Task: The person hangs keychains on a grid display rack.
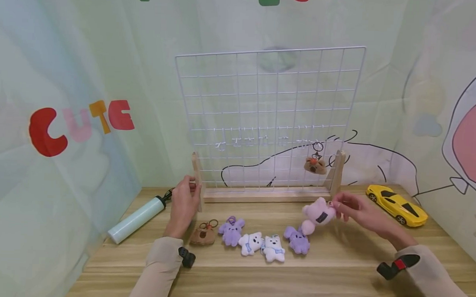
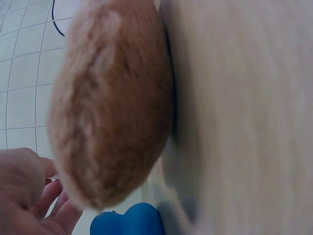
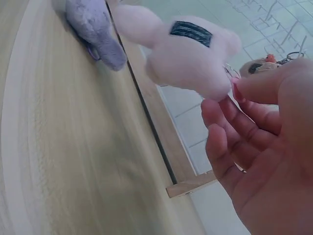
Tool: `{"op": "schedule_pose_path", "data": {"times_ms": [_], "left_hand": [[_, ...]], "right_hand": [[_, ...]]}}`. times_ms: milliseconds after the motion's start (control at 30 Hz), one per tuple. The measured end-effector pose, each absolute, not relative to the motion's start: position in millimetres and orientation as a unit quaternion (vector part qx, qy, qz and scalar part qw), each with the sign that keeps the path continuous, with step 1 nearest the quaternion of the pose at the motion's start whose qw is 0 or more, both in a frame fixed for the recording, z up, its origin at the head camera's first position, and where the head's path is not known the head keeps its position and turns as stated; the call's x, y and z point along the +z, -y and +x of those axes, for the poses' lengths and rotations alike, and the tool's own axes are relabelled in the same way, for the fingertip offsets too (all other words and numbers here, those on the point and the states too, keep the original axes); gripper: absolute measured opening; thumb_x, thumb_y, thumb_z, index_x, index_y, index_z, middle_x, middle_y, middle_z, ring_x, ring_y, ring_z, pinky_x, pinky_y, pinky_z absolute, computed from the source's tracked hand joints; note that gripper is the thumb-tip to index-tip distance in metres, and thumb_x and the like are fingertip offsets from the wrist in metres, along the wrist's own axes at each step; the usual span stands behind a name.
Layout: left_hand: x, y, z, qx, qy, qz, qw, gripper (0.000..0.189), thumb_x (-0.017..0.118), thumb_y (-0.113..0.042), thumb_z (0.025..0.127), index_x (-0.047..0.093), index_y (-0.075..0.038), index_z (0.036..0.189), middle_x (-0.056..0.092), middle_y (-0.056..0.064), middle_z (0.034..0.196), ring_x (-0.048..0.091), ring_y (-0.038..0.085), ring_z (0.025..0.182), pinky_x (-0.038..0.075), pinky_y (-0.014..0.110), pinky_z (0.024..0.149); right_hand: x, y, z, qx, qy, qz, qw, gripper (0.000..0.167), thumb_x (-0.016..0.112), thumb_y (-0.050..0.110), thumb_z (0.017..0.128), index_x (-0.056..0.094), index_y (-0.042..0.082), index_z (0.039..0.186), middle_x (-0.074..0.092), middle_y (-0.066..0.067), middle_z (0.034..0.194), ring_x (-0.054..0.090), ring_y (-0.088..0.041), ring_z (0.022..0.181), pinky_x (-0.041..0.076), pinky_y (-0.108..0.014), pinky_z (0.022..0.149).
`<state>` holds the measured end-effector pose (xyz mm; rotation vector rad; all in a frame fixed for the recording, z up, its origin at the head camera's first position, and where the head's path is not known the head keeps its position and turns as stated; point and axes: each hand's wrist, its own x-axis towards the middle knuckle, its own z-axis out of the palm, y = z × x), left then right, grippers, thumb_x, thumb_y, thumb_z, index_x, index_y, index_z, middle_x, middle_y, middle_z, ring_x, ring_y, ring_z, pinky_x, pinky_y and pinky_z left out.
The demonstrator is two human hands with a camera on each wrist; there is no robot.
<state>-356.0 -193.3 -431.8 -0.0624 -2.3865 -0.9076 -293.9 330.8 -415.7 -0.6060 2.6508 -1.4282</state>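
My right hand [image 1: 354,210] pinches a pink plush keychain [image 1: 316,210] by its small ring, just in front of the rack's right foot. In the right wrist view the plush [image 3: 186,66] hangs with a black patch facing the camera. My left hand [image 1: 185,203] grips the left wooden upright [image 1: 197,175] of a white wire grid rack [image 1: 277,82]. A brown plush keychain [image 1: 314,165] hangs at the grid's lower right. On the table lie another brown plush keychain [image 1: 203,236], purple ones [image 1: 232,232] [image 1: 297,241] and white ones [image 1: 251,244] [image 1: 274,249].
Small white hooks [image 1: 263,140] run along a lower row of the grid. A light-blue hand pump [image 1: 137,219] lies on the table left of my left hand. A yellow toy car [image 1: 396,205] stands at the right. Printed cloth [image 1: 115,161] surrounds the wooden table [image 1: 233,281].
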Motion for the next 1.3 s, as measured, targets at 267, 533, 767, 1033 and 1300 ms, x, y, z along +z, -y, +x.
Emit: {"op": "schedule_pose_path", "data": {"times_ms": [267,533,767,1033,1300], "left_hand": [[-432,194,-357,-0.341,0.893,-0.025,0.292,0.027,0.070,-0.012,0.107,0.064,0.004,0.127,0.076,0.026,0.114,0.078,0.039,0.105,0.067,0.053,0.087],[-432,194,-357,-0.344,0.892,-0.025,0.292,0.027,0.071,-0.010,0.105,0.065,0.005,0.127,0.076,0.026,0.115,0.078,0.039,0.104,0.067,0.053,0.087],[-431,193,-356,-0.345,0.892,-0.028,0.290,0.027,0.071,-0.010,0.106,0.064,0.005,0.128,0.076,0.027,0.116,0.077,0.039,0.105,0.067,0.052,0.087],[-431,191,-356,-0.346,0.891,-0.032,0.291,0.027,0.071,-0.011,0.105,0.065,0.005,0.127,0.076,0.027,0.115,0.077,0.040,0.104,0.067,0.053,0.085],[-432,192,-357,-0.343,0.890,-0.029,0.300,0.026,0.071,-0.009,0.105,0.065,0.005,0.127,0.076,0.027,0.114,0.078,0.040,0.103,0.067,0.055,0.085]], "right_hand": [[-403,-331,-294,-0.470,-0.867,-0.166,-0.026,0.032,0.062,0.027,0.112,0.063,0.000,0.128,0.072,-0.016,0.106,0.070,-0.023,0.088,0.062,-0.029,0.073],[-388,-326,-288,-0.483,-0.855,-0.176,-0.071,0.028,0.068,0.020,0.109,0.070,0.000,0.128,0.079,-0.008,0.100,0.074,-0.021,0.084,0.065,-0.028,0.073],[-377,-321,-285,-0.547,-0.822,-0.155,-0.039,0.043,0.069,0.024,0.108,0.067,-0.007,0.137,0.084,0.004,0.111,0.082,-0.013,0.100,0.066,-0.026,0.089],[-366,-315,-280,-0.547,-0.824,-0.143,-0.039,0.049,0.069,0.035,0.108,0.067,-0.003,0.138,0.084,0.004,0.116,0.080,-0.006,0.108,0.061,-0.016,0.094],[-348,-284,-278,-0.491,-0.845,-0.165,-0.130,0.035,0.074,0.030,0.105,0.075,0.003,0.128,0.083,-0.014,0.116,0.080,-0.004,0.097,0.066,-0.024,0.083]]}}
